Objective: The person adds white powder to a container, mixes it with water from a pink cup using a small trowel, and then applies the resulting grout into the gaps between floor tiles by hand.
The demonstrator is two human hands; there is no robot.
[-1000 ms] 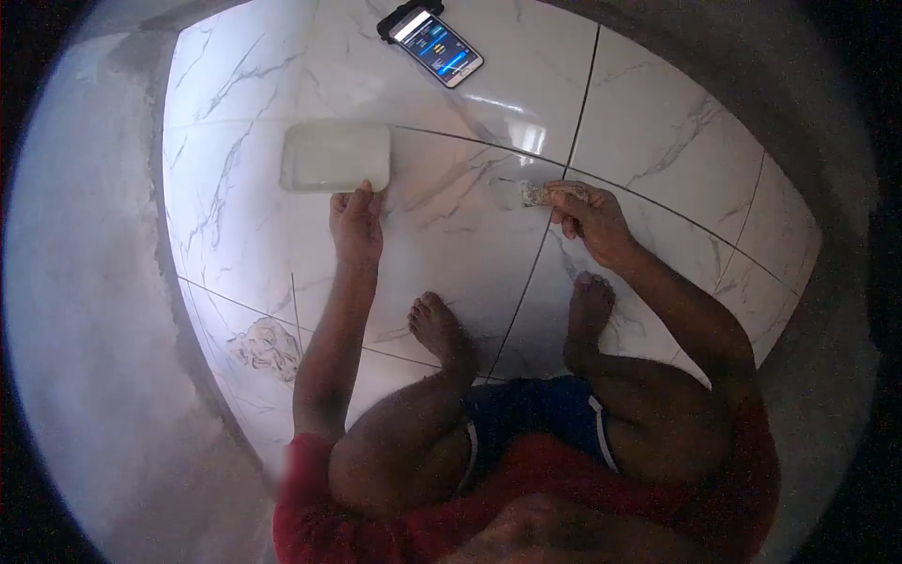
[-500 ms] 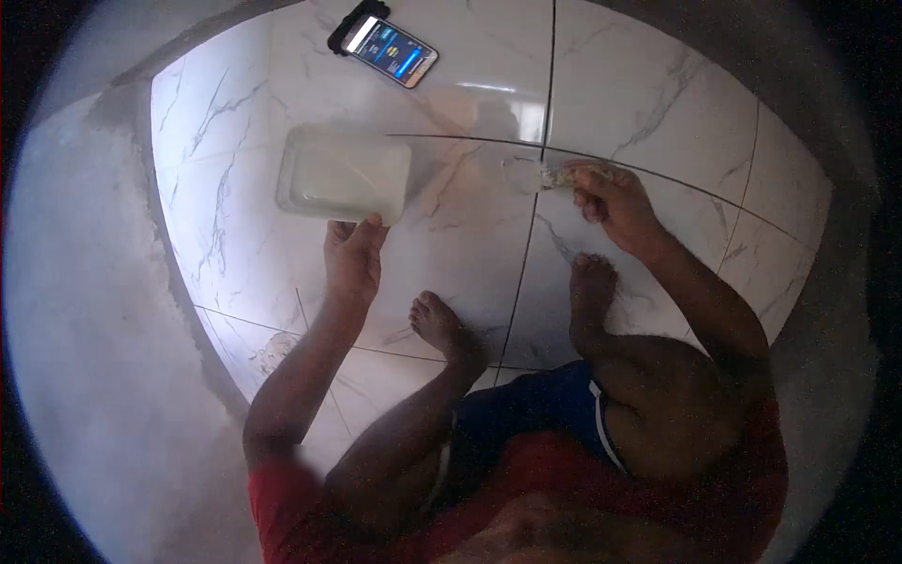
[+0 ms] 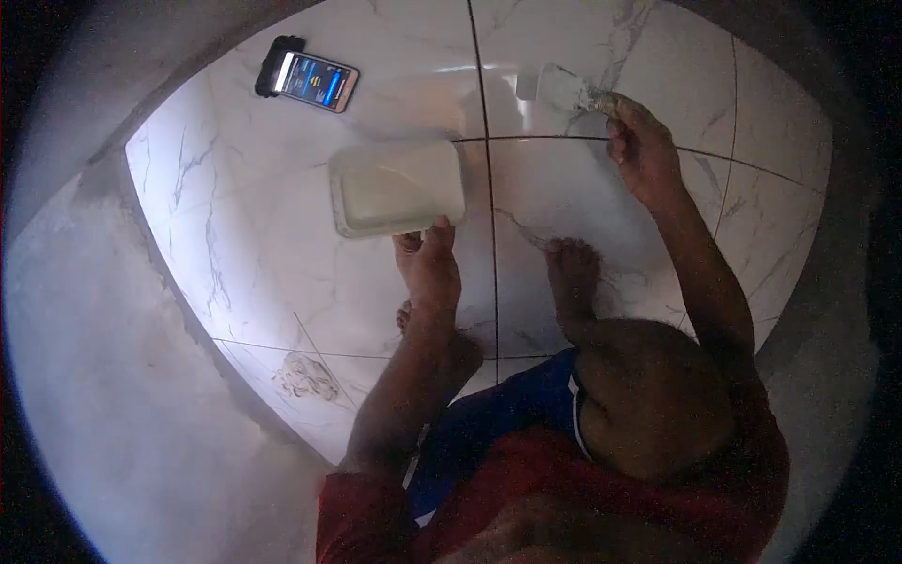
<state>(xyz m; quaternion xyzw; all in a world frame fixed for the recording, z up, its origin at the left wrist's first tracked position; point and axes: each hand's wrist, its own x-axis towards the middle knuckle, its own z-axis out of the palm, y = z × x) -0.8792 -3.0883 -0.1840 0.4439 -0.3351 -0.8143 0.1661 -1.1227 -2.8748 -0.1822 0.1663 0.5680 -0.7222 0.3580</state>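
I squat barefoot on white marble-patterned tiles. My left hand (image 3: pixel 427 254) grips the lower edge of a pale rectangular plastic container (image 3: pixel 395 183), thumb on the rim; it seems to hold a pale liquid, though I cannot be sure. My right hand (image 3: pixel 639 150) is closed round the crusted, light handle of a flat scraper (image 3: pixel 573 89), its blade pointing up and to the left, hard to make out against the tiles.
A lit phone (image 3: pixel 316 81) lies with a black object (image 3: pixel 276 58) at the upper left. A crumpled pale rag (image 3: pixel 303 374) is on the tiles at lower left. Rough grey bare surfaces (image 3: pixel 141 367) border the tiles on both sides.
My left hand and the container have moved rightward. My right hand with the scraper has moved forward and to the right. The phone appears farther left as the view shifts.
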